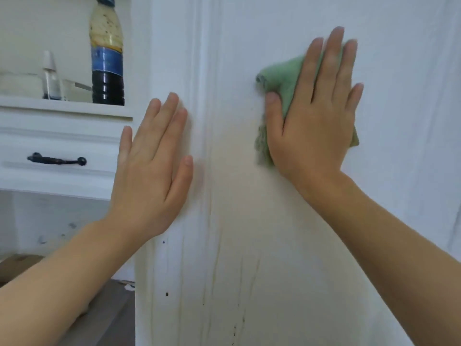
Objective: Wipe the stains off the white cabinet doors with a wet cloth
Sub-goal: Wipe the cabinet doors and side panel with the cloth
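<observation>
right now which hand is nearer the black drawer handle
Left. The left hand lies flat on the cabinet door frame just right of the drawer handle; the right hand presses the green cloth farther right.

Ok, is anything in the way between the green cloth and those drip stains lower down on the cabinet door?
Nothing visible is. The right hand presses the green cloth flat on the cabinet door, and the drip stains lie straight below on bare panel. The left hand rests on the door's frame to the left, off that path.
</observation>
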